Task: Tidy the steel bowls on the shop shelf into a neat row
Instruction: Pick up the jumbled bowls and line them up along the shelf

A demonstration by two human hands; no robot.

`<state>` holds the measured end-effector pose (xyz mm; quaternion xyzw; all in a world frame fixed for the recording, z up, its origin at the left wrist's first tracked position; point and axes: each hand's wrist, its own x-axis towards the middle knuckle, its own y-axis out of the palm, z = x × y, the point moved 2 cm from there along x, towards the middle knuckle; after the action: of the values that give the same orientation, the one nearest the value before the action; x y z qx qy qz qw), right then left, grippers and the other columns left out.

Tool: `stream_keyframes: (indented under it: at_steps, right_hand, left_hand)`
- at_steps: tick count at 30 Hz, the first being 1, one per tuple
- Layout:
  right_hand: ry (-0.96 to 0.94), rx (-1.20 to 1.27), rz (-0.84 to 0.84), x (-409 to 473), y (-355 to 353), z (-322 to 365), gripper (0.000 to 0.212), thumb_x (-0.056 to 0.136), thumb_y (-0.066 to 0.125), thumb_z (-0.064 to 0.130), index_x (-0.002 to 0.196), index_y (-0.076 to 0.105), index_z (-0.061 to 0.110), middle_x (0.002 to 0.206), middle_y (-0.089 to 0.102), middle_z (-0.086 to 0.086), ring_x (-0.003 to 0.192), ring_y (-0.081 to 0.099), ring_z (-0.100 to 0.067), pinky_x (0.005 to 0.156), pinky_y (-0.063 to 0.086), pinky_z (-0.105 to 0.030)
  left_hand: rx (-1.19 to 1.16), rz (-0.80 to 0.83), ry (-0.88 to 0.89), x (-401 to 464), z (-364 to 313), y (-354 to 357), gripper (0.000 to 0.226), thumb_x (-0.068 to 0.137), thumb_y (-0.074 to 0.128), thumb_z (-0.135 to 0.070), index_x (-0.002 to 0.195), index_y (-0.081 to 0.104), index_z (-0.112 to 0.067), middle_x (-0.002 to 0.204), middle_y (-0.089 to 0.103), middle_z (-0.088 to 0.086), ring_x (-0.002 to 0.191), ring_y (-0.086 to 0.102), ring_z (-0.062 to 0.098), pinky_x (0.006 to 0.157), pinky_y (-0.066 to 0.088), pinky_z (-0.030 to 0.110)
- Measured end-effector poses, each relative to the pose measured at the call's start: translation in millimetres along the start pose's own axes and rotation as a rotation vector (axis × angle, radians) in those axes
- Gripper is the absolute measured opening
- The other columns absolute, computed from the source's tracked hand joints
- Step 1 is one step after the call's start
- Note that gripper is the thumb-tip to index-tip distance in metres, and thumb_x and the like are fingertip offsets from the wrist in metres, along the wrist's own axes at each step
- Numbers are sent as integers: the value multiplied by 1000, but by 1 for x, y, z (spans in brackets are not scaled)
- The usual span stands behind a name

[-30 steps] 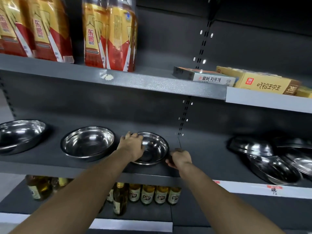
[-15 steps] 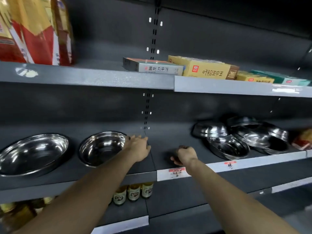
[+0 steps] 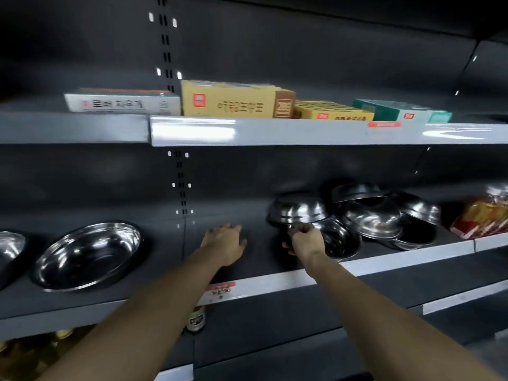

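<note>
Two steel bowls stand upright apart on the dark shelf (image 3: 165, 270): one bowl (image 3: 88, 254) left of centre, and another bowl (image 3: 11, 248) cut off by the left edge. At the right, several bowls lie in a jumbled heap (image 3: 371, 221), some upside down. An inverted bowl (image 3: 298, 211) leans on an upright front bowl (image 3: 341, 240). My right hand (image 3: 302, 240) has its fingers curled at the left rim of that front bowl. My left hand (image 3: 225, 243) lies open on the bare shelf between the row and the heap.
The upper shelf (image 3: 275, 132) carries flat boxes (image 3: 228, 101) close above the bowls. A red and yellow snack packet (image 3: 483, 215) sits right of the heap. Bottles (image 3: 195, 318) stand on the shelf below. A price label (image 3: 220, 291) is on the front edge.
My view swung right along the shelf. Both hands left the small bowl in the row and moved right; the right hand reached the heap's front bowl.
</note>
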<state>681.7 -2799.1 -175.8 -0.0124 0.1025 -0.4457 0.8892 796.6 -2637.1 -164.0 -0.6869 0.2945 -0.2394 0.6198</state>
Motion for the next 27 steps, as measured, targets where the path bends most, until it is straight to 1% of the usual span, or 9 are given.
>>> stream_keyframes:
  at_steps: [3, 7, 13, 16, 18, 20, 22, 24, 27]
  right_hand:
    - [-34, 7, -18, 22, -28, 4, 12, 94, 57, 8, 94, 59, 20, 75, 67, 1, 54, 64, -13, 52, 52, -26]
    - [-5, -19, -7, 48, -56, 3, 22, 93, 55, 6, 111, 63, 15, 81, 71, -5, 67, 68, -20, 69, 59, -37]
    - [-29, -60, -27, 79, -73, 2, 24, 96, 59, 16, 120, 58, 15, 79, 68, 2, 62, 67, -12, 61, 58, -30]
    - [-85, -106, -91, 93, -75, 4, 36, 95, 62, 22, 129, 57, 12, 91, 72, -2, 74, 71, -18, 84, 60, -41]
    - [-106, -121, -105, 101, -74, 6, 49, 93, 65, 26, 138, 53, 11, 110, 70, -4, 84, 73, -23, 92, 57, -45]
    - [-92, -128, -75, 107, -72, 8, 60, 92, 67, 29, 146, 46, 12, 113, 68, -2, 78, 72, -20, 88, 59, -42]
    - [-76, -170, -26, 112, -71, 10, 65, 90, 69, 33, 147, 44, 15, 101, 70, 2, 67, 70, -15, 73, 62, -34]
    - [-89, -258, -6, 119, -70, 12, 60, 87, 70, 41, 139, 51, 17, 98, 73, 0, 75, 73, -21, 76, 62, -37]
    - [-59, -295, -29, 130, -69, 15, 51, 85, 68, 52, 122, 60, 18, 89, 74, 1, 62, 70, -18, 66, 61, -32]
  left_hand:
    - [-24, -18, -13, 14, -30, 5, 55, 100, 39, -45, 146, 40, -16, 148, 45, 10, 132, 48, 32, 109, 39, 41]
    - [-63, -15, -47, 31, -63, 10, 54, 101, 34, -49, 143, 43, -17, 147, 47, 10, 132, 47, 31, 109, 39, 41]
    - [-147, -29, -87, 55, -86, 14, 55, 102, 31, -49, 148, 34, -19, 146, 48, 13, 132, 47, 33, 107, 39, 42]
    - [-223, -48, -113, 71, -86, 14, 59, 101, 34, -49, 148, 31, -14, 150, 39, 12, 132, 46, 34, 105, 41, 44]
    - [-289, -64, -140, 84, -85, 15, 60, 101, 36, -48, 146, 34, -9, 153, 33, 12, 132, 45, 34, 105, 41, 44]
    - [-343, -66, -163, 98, -84, 16, 60, 100, 37, -49, 143, 37, -7, 153, 32, 13, 133, 44, 35, 106, 41, 45]
    - [-387, -61, -184, 111, -84, 18, 59, 100, 37, -50, 141, 40, -7, 149, 38, 14, 131, 46, 34, 105, 42, 45]
    - [-414, -58, -198, 123, -85, 22, 59, 100, 35, -51, 140, 42, -8, 146, 43, 14, 129, 48, 33, 102, 44, 43]
    - [-454, -48, -198, 139, -87, 27, 61, 99, 31, -54, 142, 42, -11, 144, 47, 14, 130, 48, 33, 101, 42, 42]
